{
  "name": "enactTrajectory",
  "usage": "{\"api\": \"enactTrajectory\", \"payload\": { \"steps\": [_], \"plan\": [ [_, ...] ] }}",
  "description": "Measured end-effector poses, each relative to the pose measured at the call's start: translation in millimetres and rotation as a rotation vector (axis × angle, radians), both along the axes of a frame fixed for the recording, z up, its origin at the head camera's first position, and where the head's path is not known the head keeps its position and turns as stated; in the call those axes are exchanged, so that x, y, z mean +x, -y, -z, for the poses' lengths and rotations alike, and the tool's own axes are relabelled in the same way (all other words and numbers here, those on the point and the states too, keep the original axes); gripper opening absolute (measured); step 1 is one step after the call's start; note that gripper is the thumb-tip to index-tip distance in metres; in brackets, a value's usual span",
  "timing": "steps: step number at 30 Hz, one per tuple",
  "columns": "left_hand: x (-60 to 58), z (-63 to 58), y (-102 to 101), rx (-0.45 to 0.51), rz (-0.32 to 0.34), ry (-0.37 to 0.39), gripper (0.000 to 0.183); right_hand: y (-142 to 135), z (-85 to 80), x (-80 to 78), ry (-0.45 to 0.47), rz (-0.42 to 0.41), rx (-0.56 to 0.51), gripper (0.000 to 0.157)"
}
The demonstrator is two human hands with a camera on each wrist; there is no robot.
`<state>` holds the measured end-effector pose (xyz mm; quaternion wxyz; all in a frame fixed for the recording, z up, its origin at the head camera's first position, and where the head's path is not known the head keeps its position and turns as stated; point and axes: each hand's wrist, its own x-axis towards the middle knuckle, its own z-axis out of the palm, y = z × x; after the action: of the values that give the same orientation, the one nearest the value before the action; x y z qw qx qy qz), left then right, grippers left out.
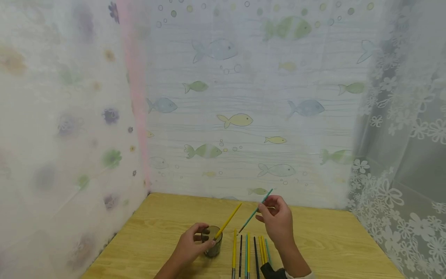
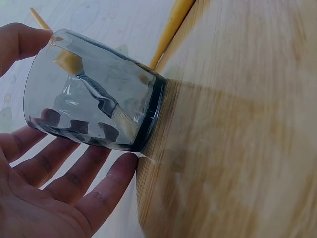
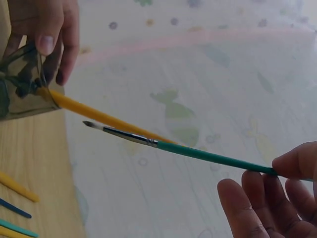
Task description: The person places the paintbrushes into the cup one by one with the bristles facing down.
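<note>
My left hand (image 1: 189,245) grips a smoky clear glass (image 2: 99,94) that stands on the table, thumb near the rim and fingers along its side. Inside leans a yellow paintbrush (image 1: 229,220), its pale bristles down at the bottom and its handle sticking out toward the right. Between thumb and fingertips, my right hand (image 1: 281,224) pinches a teal paintbrush (image 3: 208,155) by its handle, held in the air. The teal brush slants, with its dark pointed bristles (image 3: 90,124) low and toward the glass, apart from it.
Several more paintbrushes lie in a row on the wood-patterned table (image 1: 167,211), among them a yellow brush (image 1: 234,250) and a black brush (image 1: 256,252). A fish-print curtain (image 1: 240,162) hangs behind the table, with a flower-print sheet (image 1: 69,162) at the left.
</note>
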<state>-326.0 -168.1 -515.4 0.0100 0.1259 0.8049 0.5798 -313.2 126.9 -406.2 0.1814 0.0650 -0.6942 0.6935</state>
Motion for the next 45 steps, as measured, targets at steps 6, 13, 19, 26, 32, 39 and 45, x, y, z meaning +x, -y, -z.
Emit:
{"api": "enactTrajectory", "payload": {
  "steps": [6, 13, 19, 26, 32, 39, 45],
  "plan": [
    [4.6, -0.8, -1, 0.009, -0.001, 0.010, 0.068, 8, -3.1, 6.3, -0.008, -0.026, 0.005, 0.023],
    [9.0, -2.4, -3, 0.003, -0.013, 0.010, 0.068, 15, 0.5, 9.6, -0.035, -0.036, -0.011, 0.022],
    [12.2, -0.7, -5, -0.006, -0.027, 0.010, 0.068, 23, 8.7, 11.3, -0.058, -0.093, -0.015, 0.020],
    [15.7, 0.8, -9, 0.008, -0.038, 0.007, 0.067, 31, 15.9, 14.2, -0.063, -0.113, 0.012, 0.018],
    [17.7, 0.3, -10, 0.004, -0.050, 0.000, 0.068, 37, 20.9, 17.1, -0.061, -0.122, 0.044, 0.018],
    [19.9, -2.4, -11, 0.012, -0.048, -0.015, 0.069, 44, 33.4, 15.3, -0.054, -0.136, 0.107, 0.025],
    [21.0, -3.1, -10, 0.002, -0.038, -0.024, 0.066, 51, 43.3, 16.4, -0.031, -0.166, 0.124, 0.025]
  ]
}}
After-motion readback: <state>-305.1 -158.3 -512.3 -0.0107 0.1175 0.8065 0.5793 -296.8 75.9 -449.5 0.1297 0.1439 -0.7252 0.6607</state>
